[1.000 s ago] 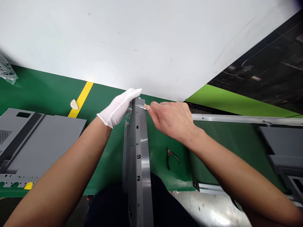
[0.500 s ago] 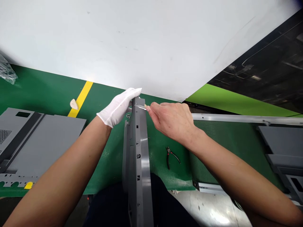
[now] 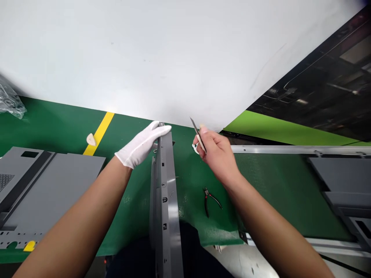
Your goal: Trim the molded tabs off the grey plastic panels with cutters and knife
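1 grey panel (image 3: 169,208) stands on edge over the green bench (image 3: 136,208), far end clasped in the gloved fingers of the left hand (image 3: 142,144). The right hand (image 3: 218,154) pinches 1 knife (image 3: 198,134). Farther, 1 plastic bag (image 3: 11,101), contents unclear.

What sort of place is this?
Likely a factory assembly area: what looks like a green conveyor belt, pliers on a green worktop, and a gray panel held upright by the gloved left hand.
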`<state>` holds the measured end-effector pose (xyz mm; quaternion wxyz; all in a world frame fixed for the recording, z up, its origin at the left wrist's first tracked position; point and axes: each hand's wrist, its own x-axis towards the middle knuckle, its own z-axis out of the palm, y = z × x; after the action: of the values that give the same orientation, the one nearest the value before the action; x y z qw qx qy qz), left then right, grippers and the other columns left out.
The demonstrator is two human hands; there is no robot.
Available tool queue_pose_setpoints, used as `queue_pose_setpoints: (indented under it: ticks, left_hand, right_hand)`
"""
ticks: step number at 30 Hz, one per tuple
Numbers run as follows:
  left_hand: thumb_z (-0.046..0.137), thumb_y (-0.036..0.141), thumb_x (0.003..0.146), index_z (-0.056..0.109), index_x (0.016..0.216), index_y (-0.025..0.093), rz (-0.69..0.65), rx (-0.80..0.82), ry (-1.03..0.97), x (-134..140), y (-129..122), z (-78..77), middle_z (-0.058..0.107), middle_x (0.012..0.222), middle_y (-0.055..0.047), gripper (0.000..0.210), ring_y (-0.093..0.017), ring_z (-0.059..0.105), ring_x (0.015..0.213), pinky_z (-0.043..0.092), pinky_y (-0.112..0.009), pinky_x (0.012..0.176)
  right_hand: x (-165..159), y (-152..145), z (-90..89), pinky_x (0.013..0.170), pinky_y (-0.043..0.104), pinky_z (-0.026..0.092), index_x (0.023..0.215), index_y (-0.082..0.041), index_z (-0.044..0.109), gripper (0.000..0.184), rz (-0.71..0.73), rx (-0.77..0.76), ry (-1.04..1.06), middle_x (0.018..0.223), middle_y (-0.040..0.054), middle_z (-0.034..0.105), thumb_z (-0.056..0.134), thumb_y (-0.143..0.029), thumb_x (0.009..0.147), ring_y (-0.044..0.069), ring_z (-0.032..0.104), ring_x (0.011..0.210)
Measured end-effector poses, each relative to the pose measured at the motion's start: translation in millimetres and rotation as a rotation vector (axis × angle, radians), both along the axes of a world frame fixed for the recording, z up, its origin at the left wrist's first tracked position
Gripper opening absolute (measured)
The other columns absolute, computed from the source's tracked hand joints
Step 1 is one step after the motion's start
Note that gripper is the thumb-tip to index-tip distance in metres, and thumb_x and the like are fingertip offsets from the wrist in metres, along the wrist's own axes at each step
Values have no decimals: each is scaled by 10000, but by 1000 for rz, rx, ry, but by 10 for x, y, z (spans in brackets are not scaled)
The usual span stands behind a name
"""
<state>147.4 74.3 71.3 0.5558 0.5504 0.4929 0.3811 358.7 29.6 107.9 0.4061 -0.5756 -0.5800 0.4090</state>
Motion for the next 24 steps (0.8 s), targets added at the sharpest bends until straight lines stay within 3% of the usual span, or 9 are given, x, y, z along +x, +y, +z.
queue_pose_setpoints:
  ticks: [3,7,10,13,15,17,19,24]
  left_hand:
    - [693,541,895,616,1088,258,-110,-19,-7,-47,-1,-1,635,1097,-41,351,-239,610,993,469,-379,843]
    - [814,445,822,406,1527,380,-181,-13,-87,-132,-20,-85,443,1557,-73,817,-310,484,1387,424,-456,1110]
    - [854,409,787,283,1601,448,-236,-24,-113,-184,-39,-130,306,1660,-60,995,-333,340,1505,365,-486,1187]
    - [827,408,811,420,1512,426,-230,-1,-121,-175,-42,-118,401,1589,-48,811,-314,376,1470,386,-463,1167]
    - [738,457,886,555,1356,358,-145,20,-106,-132,-39,-94,533,1434,-41,514,-286,481,1369,426,-430,1118]
    - [643,536,940,615,1208,305,-18,7,-88,-76,-41,-74,605,1270,-28,354,-258,576,1229,470,-397,1045]
    - [588,609,955,628,1132,287,65,-18,-86,-21,-51,-69,624,1168,-13,370,-239,622,1128,499,-371,976]
    - [474,739,955,618,1101,262,111,-68,-150,75,-88,-109,670,1077,-20,519,-223,661,963,530,-364,880]
  right_hand:
    - [13,-65,-166,472,243,248,786,-217,610,586,3,-113,159,558,-60,432,507,-776,930,98,346,497]
    - [28,-192,-353,448,222,212,803,-207,608,532,-13,-248,341,542,-74,438,576,-724,925,77,303,470]
    - [38,-275,-445,437,214,198,808,-203,607,506,-19,-307,422,535,-78,432,596,-696,927,72,283,466]
    - [33,-340,-497,433,219,186,807,-198,605,507,-24,-344,449,532,-78,430,594,-690,931,69,270,462]
    - [16,-380,-510,436,227,181,818,-197,603,511,-28,-357,471,536,-78,426,587,-694,934,67,266,462]
    - [-9,-428,-505,446,235,181,838,-199,597,505,-32,-359,498,551,-79,428,586,-694,935,66,268,470]
    - [-38,-496,-479,460,239,193,857,-204,582,485,-36,-359,520,580,-81,436,610,-683,928,66,277,486]
    - [-120,-774,-341,528,236,266,829,-215,514,471,1,-374,484,643,-94,379,779,-605,835,72,308,570]
